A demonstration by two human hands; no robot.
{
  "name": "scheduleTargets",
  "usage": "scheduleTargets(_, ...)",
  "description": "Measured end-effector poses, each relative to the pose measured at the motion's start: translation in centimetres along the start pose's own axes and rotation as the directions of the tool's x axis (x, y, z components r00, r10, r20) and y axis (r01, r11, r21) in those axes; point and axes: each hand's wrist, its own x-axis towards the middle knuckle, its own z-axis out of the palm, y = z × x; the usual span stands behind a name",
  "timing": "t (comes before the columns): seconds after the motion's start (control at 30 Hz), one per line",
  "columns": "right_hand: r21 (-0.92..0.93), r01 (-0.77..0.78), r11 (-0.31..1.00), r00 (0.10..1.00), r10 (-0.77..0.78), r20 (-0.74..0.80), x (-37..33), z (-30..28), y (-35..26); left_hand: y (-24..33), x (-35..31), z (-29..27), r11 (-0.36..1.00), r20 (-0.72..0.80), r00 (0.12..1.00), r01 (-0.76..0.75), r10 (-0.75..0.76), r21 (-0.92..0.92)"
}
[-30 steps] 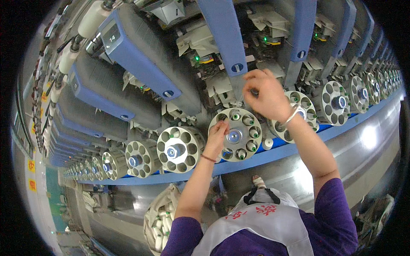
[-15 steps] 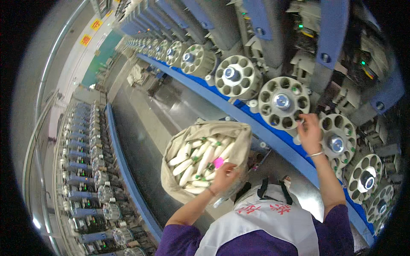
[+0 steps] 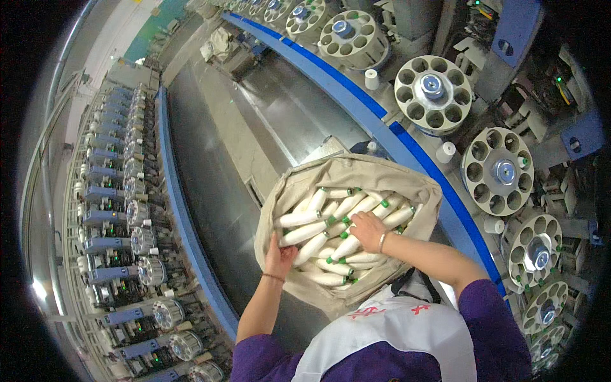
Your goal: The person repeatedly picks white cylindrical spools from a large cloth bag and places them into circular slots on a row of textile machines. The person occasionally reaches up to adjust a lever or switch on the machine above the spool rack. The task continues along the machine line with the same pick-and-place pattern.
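A beige cloth bag (image 3: 347,167) in front of me is full of white yarn bobbins (image 3: 316,279) with green tips. At the bag's left side my left hand (image 3: 280,256) has its fingers closed round the thick end of a bobbin (image 3: 304,233). My right hand (image 3: 370,230) reaches into the bag from the right. Its fingers curl over a bobbin (image 3: 347,247) near the middle of the pile; the fingertips are partly hidden among the bobbins.
Along my right runs a winding machine with a blue rail (image 3: 439,184) and round magazines with pockets (image 3: 433,89), (image 3: 498,172). Small white cones (image 3: 445,151) stand between them. Another machine row with a blue rail (image 3: 175,204) lies left, across the grey aisle floor (image 3: 213,165).
My right hand has moved from a round magazine down into the bag. My left hand has shifted to the bag's left side. The pink patch among the bobbins no longer shows.
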Motion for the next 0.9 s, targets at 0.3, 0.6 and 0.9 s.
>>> scheduleTargets(0.3, 0.322, -0.070, 0.944, 0.992, 0.100, -0.076, -3.6, 1.3, -1.7, 2.1, 7.8, 8.0, 0.948, -0.229, 0.930, -0.241, 0.287, 0.210)
scheduleTargets(0.6, 0.995, 0.071, -0.068, 0.961, 0.273, -0.050, 0.3, -5.6, 2.8, 6.1, -4.5, 15.4, 0.533, 0.741, 0.656, -0.581, -0.140, 0.615)
scheduleTargets(0.9, 0.574, -0.223, 0.788, 0.964, 0.264, 0.012, -2.1, -21.7, 2.9, 12.3, -11.2, 23.8, 0.449, 0.970, 0.021, -0.884, -0.241, 0.131)
